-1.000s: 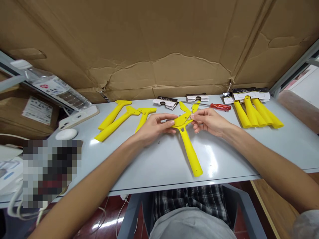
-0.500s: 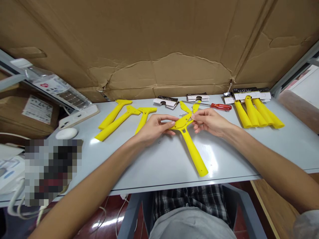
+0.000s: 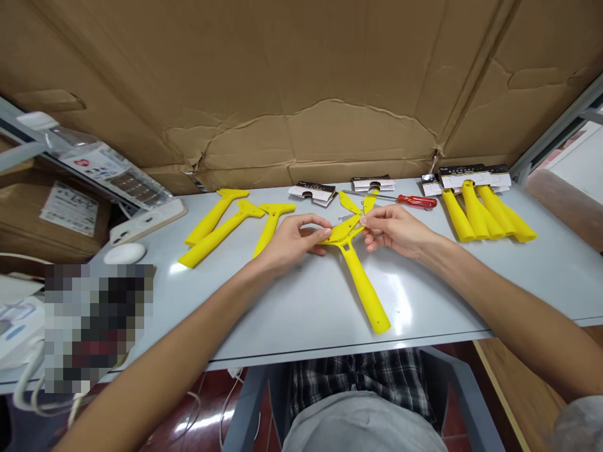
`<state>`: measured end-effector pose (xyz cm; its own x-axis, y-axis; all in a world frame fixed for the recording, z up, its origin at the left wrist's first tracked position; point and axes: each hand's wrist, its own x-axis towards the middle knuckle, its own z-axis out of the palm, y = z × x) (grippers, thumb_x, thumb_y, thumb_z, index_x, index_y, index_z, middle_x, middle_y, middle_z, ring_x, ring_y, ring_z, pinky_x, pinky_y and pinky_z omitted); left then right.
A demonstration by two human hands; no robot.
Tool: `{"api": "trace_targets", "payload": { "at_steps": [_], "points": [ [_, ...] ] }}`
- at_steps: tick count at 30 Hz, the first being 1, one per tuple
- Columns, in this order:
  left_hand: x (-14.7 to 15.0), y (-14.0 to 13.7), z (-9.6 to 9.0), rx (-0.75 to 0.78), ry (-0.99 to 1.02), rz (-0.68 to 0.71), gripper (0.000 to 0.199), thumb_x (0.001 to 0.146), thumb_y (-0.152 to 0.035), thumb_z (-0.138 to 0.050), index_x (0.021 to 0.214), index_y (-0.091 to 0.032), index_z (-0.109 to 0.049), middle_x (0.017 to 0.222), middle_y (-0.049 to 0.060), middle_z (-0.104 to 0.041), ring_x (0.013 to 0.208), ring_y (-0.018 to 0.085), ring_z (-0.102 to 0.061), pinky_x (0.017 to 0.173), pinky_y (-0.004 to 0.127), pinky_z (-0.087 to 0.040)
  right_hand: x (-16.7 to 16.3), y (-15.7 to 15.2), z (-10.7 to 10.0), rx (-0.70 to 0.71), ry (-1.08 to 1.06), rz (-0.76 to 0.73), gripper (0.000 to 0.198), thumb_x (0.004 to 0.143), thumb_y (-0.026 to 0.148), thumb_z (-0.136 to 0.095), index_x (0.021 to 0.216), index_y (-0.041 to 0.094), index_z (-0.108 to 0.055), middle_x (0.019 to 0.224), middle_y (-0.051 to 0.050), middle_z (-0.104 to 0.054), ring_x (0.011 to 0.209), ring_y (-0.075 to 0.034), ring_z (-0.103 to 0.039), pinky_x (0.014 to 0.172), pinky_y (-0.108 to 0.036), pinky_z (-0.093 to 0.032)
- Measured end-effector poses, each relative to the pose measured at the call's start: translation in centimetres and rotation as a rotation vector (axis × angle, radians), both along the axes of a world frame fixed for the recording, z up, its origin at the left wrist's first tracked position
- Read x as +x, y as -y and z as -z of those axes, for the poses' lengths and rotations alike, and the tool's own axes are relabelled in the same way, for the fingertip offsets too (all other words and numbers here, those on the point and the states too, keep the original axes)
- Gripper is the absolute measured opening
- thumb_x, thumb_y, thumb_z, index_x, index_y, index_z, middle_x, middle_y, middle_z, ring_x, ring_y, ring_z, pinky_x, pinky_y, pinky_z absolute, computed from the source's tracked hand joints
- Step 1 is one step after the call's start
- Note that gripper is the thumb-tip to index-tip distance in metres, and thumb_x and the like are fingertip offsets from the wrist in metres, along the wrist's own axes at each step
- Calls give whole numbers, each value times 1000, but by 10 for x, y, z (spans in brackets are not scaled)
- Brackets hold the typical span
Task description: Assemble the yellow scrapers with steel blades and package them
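Note:
A yellow T-shaped scraper handle [image 3: 363, 285] slants toward the table's front edge, its wide head away from me. Over the head lies a flat yellow cover plate [image 3: 343, 230] with small holes. My left hand [image 3: 301, 242] is closed on the left end of the head, thumb on top. At the right end, my right hand [image 3: 393, 229] pinches the head and plate; whether a small part is between its fingertips I cannot tell. Just beyond my fingers lie two loose yellow plates, one left [image 3: 349, 203] and one right [image 3: 370, 201], with small metal bits beside them.
Several yellow handles [image 3: 221, 235] lie to the left. A red-handled screwdriver [image 3: 417, 201] and folded black-and-white cards [image 3: 311, 193] are at the back. Carded yellow scrapers [image 3: 478, 213] sit at right. A white mouse-shaped object [image 3: 125, 253] and a plastic bottle [image 3: 103, 160] are left; cardboard [image 3: 301, 81] stands behind.
Both hands keep their hold on the scraper. Its lower end has shifted very slightly left; otherwise the view is almost the same.

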<state>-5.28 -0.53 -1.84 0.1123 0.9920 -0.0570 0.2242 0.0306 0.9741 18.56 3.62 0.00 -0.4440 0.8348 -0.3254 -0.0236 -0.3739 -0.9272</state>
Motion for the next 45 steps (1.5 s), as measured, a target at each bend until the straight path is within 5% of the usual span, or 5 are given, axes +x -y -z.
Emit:
{"api": "trace_targets", "payload": {
  "at_steps": [5, 14, 21, 35, 45],
  "points": [
    [0, 1, 1, 453, -360, 48, 30, 83, -46, -82, 100, -21, -82, 112, 10, -75, 104, 23, -71, 75, 33, -65, 0, -1, 1, 3, -21, -8, 8, 93, 10, -65, 88, 5, -69, 72, -7, -67, 56, -10, -62, 53, -24, -60],
    [-2, 2, 5, 595, -444, 148, 20, 97, -36, -68, 103, -23, -83, 113, 8, -76, 100, 20, -72, 75, 30, -62, 1, -3, 5, 24, -1, -13, 11, 93, 13, -66, 84, 6, -68, 75, -8, -67, 57, -10, -63, 54, -24, -60],
    [-3, 4, 3, 769, -517, 284, 32, 91, -35, -78, 120, -24, -78, 126, 10, -71, 113, 24, -69, 101, 42, -58, 3, -4, 8, 33, 5, -20, 10, 93, 11, -63, 86, 5, -67, 74, -9, -67, 57, -11, -63, 55, -24, -60],
    [-11, -2, 0, 648, -413, 286, 23, 98, -33, -67, 117, -29, -81, 129, 8, -77, 119, 23, -72, 106, 43, -56, 6, -5, 10, 30, -59, -77, 10, 91, 16, -71, 92, 6, -71, 78, -8, -68, 59, -10, -64, 57, -25, -61],
    [-12, 0, -6, 545, -265, 312, 24, 84, -39, -84, 106, -28, -84, 122, 10, -79, 112, 26, -76, 102, 44, -59, 9, -8, 15, -9, -84, -120, 14, 91, 19, -74, 97, 7, -69, 76, -7, -70, 61, -11, -66, 59, -26, -62]
  ]
}}
